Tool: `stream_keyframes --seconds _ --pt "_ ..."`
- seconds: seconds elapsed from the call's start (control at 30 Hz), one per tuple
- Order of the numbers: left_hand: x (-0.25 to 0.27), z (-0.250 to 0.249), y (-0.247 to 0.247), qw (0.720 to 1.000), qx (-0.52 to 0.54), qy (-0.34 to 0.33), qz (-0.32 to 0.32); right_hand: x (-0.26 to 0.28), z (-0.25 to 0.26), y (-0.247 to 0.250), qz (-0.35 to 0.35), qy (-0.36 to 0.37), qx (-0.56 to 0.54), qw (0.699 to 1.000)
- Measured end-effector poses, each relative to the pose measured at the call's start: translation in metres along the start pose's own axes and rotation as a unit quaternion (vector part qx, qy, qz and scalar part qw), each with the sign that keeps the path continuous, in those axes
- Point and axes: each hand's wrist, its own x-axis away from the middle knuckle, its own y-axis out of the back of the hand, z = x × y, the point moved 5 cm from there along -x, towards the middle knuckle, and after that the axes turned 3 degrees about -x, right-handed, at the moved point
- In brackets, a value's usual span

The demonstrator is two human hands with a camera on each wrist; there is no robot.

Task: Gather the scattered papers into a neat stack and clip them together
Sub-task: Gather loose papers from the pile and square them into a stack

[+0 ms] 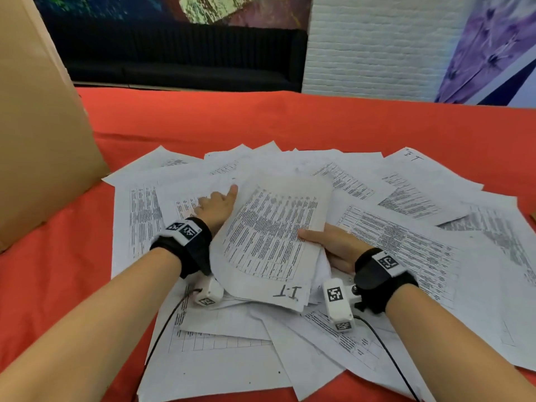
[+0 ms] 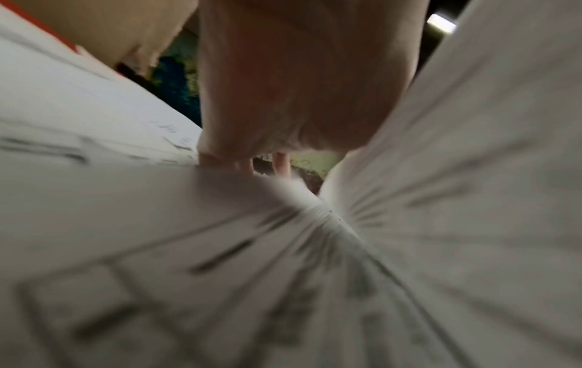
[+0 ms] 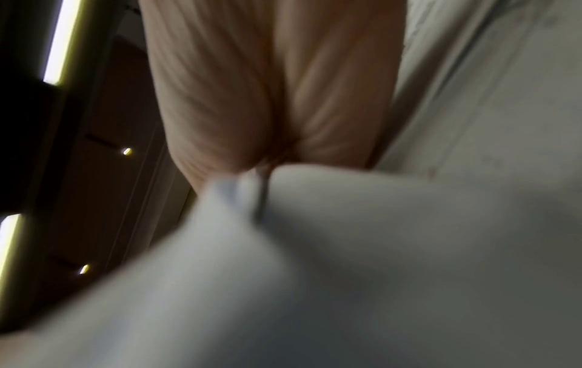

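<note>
Printed white sheets lie scattered and overlapping across a red-covered table. In the middle a gathered bundle of papers, its top page marked "I.T", is raised a little off the pile. My right hand grips the bundle's right edge, thumb on top and fingers underneath. My left hand lies against the bundle's left edge with the index finger straight along it; its thumb is hidden under the sheets. The wrist views are blurred: my left hand over papers, my right hand against paper. No clip is in view.
A large brown cardboard box stands at the table's left, close to the outermost sheets. Bare red cloth stretches behind the pile to the far edge. Black cables from the wrist cameras trail over the near sheets.
</note>
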Motion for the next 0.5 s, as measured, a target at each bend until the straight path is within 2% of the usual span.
stream_keyframes --seconds 0.03,0.1,0.2,0.27,0.33,0.4,0.5 --pt "0.002 -0.006 -0.003 1.0 0.028 0.003 -0.011 0.0 0.001 -0.002 0.007 0.005 0.013 1.0" --pt "0.007 -0.011 -0.008 0.996 0.091 0.009 0.023 0.002 0.003 -0.005 0.007 0.014 0.033 0.999" --pt "0.001 0.001 0.004 0.981 0.194 0.025 0.014 0.013 0.019 -0.006 0.014 0.049 0.015 0.999" --pt "0.001 0.005 0.02 0.963 0.268 -0.008 0.022 0.026 0.04 -0.005 0.026 0.094 0.005 0.995" --pt "0.012 -0.006 0.046 0.946 0.299 -0.112 -0.046 0.041 0.065 -0.01 0.02 0.155 0.031 0.987" --pt "0.035 -0.029 0.074 0.919 0.283 -0.221 -0.163 0.052 0.094 -0.02 -0.021 0.234 0.111 0.966" --pt "0.088 -0.074 0.108 0.849 0.282 -0.356 -0.269 0.066 0.137 -0.04 -0.071 0.343 0.179 0.919"
